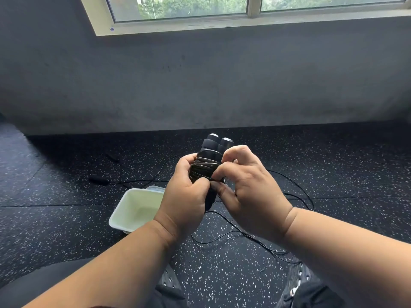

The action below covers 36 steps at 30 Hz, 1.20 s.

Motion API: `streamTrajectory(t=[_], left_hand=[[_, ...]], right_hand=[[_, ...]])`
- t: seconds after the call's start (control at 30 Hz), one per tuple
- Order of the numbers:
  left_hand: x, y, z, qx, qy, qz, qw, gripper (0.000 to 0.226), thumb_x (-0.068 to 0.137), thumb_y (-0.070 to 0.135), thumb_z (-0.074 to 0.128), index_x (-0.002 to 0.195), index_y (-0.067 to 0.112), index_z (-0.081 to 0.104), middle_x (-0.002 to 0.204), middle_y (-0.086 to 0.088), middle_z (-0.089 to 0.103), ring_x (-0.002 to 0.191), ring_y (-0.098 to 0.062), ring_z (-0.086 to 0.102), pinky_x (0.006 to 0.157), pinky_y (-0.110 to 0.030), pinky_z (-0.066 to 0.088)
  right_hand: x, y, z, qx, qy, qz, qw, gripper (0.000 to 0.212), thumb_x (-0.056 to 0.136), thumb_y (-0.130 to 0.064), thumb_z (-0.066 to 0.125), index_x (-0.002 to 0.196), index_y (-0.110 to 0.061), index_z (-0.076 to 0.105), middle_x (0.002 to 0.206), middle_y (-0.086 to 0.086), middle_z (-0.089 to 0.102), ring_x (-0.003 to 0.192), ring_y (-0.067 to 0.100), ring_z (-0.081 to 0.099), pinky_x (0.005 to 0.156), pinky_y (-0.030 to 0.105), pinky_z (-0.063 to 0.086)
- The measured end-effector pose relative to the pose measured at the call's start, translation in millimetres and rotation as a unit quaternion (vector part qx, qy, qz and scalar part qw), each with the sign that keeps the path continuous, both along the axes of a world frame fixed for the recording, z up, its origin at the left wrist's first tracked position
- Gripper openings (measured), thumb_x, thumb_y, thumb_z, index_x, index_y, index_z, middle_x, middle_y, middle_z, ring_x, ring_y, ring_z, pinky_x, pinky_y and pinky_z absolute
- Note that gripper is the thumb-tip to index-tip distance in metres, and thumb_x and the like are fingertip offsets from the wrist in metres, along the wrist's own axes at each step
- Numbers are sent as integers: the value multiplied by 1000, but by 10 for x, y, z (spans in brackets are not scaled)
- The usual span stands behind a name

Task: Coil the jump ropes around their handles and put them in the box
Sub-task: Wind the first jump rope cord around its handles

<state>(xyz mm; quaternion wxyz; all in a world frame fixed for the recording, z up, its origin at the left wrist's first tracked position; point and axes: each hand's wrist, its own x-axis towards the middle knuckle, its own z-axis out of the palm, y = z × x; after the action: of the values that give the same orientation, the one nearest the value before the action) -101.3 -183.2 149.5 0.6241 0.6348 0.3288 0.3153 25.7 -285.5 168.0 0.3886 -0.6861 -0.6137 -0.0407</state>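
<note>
Nearest the camera, loose cord (231, 234) trails in slack loops over the speckled floor (66, 218) between the person's knees and on toward the right, some of it running up to the hands. It looks thin, light and springy, the kind that will slip off a coil unless kept taut, so each turn probably needs a thumb on it. Above that, the left hand (184, 196) is wrapped round the pair of handles (216, 144), fingers curled behind and thumb pressing the wound turns. The right hand (249, 185) pinches the cord at the side of the coil (203, 168), fingertips closed on it. The handles look padded and stiff, a firm core to grip low down, leaving the wound part free. Just left of the hands and below them sits the box (124, 210), pale, open-topped, shallow, its rim low; the bundle should drop in from above without trouble, though loose cord could snag the edge. Farther off, another rope (99, 180) lies on the floor near the wall (200, 85), with open floor around it. A window (244, 7) runs along the top.
</note>
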Motion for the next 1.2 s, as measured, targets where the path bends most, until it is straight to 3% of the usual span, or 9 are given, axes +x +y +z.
streamTrajectory(t=[0.17,0.3,0.4,0.57,0.77,0.9,0.97,1.03,1.2], left_hand=[[-9,10,-8,-12,24,38,999,46,69,22,56,110,42,62,93,0,72,77,-21,62,66,-43,51],[-6,-40,69,-49,24,27,998,52,68,18,56,119,28,61,93,-4,70,69,-14,61,55,-33,48],[-30,-94,97,-78,18,7,997,55,68,18,53,122,23,61,95,-7,68,70,-17,58,54,-33,47],[-59,-143,103,-85,16,-10,996,60,66,15,52,126,21,57,94,-10,66,70,-17,57,53,-33,47],[-105,-100,108,-59,10,-80,995,64,72,14,61,135,26,58,110,-19,73,87,-21,63,75,-45,53],[-163,-26,165,-48,-10,-163,985,66,86,11,63,149,24,50,130,-6,72,111,-14,68,85,-30,57],[-159,-8,176,-38,-22,-177,983,69,91,11,63,155,22,43,140,-5,68,131,-19,62,101,-32,55],[-140,-19,183,-11,-26,-180,983,66,94,11,61,157,20,41,143,-6,66,137,-22,58,109,-35,51],[-110,-83,194,-10,-43,-157,987,56,94,15,60,148,22,48,133,-6,71,120,-15,66,94,-29,56]], right_hand=[[33,10,69,-79,16,20,997,25,85,-49,61,96,-30,74,114,-11,45,100,12,51,104,31,44],[10,-18,109,-88,67,6,994,23,80,-53,66,93,-36,74,110,-13,44,102,10,50,105,28,41],[-20,-26,173,-109,112,-13,988,17,76,-53,72,85,-39,75,104,-15,44,104,12,50,103,35,43],[-60,-47,236,-163,86,-53,982,9,81,-49,75,81,-40,73,102,-15,42,104,15,45,101,44,41],[-7,-66,214,-145,132,-72,978,9,80,-46,76,77,-38,72,102,-16,43,105,16,47,102,45,43],[65,-76,265,-111,135,-72,982,14,75,-51,67,75,-38,70,99,-17,44,103,16,50,100,47,45],[107,-79,281,-110,134,-73,982,15,75,-51,67,76,-36,70,100,-16,45,104,16,51,100,47,45],[139,-84,276,-110,141,-65,982,15,76,-50,68,76,-35,70,100,-16,46,104,16,51,100,47,45],[167,-92,246,-93,128,-50,986,19,77,-54,75,80,-35,72,97,-17,46,100,16,53,95,48,47]])
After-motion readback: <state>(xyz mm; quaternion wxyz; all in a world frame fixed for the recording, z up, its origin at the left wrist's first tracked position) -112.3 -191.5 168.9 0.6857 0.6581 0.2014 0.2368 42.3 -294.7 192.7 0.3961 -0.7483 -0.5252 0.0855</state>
